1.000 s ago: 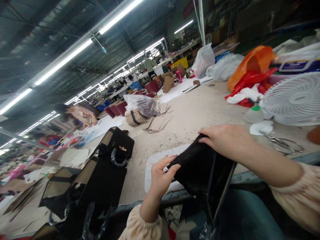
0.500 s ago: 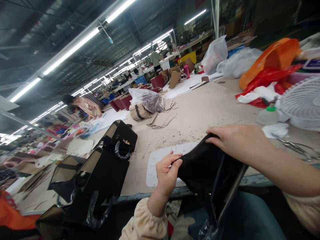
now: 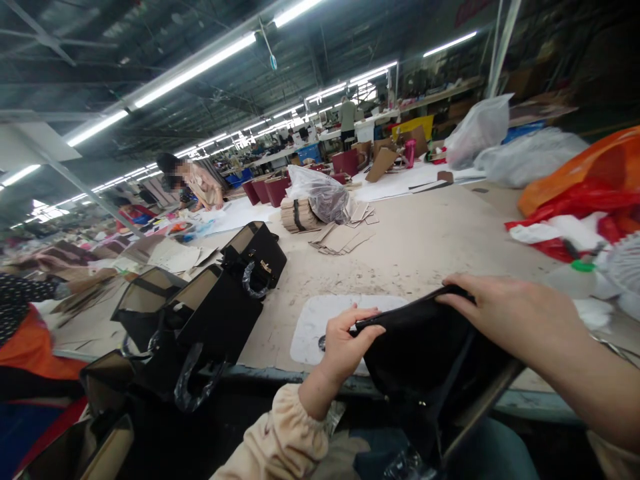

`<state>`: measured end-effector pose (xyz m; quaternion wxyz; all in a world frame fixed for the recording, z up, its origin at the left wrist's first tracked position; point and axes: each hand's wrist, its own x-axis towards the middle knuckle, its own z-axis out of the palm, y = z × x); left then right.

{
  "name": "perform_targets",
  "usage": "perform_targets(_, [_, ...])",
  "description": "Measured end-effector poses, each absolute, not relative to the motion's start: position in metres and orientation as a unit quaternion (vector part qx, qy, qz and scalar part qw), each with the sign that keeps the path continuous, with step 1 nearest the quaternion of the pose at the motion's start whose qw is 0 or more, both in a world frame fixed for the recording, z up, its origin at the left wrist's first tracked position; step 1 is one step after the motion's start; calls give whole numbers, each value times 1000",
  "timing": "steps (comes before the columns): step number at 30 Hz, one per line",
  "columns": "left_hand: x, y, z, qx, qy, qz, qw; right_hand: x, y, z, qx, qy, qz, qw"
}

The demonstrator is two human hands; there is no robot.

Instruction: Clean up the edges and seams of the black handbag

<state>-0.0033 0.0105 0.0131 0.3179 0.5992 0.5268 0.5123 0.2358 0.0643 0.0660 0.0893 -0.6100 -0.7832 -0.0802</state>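
Note:
Between my hands a black handbag point(image 3: 425, 353) is tilted over my lap at the table's front edge. My left hand point(image 3: 345, 340) pinches the near-left end of its upper edge between thumb and fingers. Farther along the same edge, my right hand point(image 3: 505, 313) grips the other end, thumb below and fingers over the top. The bag's lower part is dark and partly hidden; plastic wrapping shows at its bottom. Behind it lies a white sheet point(image 3: 310, 327) with rounded corners. Left of my hands stand several black handbags point(image 3: 227, 320) with plastic-wrapped handles.
Cardboard pieces point(image 3: 345, 237), a strapped bundle point(image 3: 297, 215) and a clear plastic bag point(image 3: 325, 193) lie mid-table. At right are red and orange bags point(image 3: 585, 180), a green-capped bottle point(image 3: 575, 277) and a white fan point(image 3: 625, 267). A person's sleeve point(image 3: 25, 293) shows at far left.
My view has turned left, so the table items sit farther right. Both hands keep their grip on the handbag, its edge now pulled straighter. A dotted sleeve has come into view at left.

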Motion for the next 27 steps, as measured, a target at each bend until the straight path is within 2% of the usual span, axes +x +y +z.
perform_targets(7, [-10, 8, 20, 613, 453, 535, 365, 236, 65, 68, -613, -780, -85, 88])
perform_targets(16, [-4, 16, 16, 603, 516, 513, 326, 234, 63, 73, -611, -783, -84, 76])
perform_targets(27, [-11, 23, 16, 558, 500, 531, 395, 231, 64, 82, -614, -785, -60, 48])
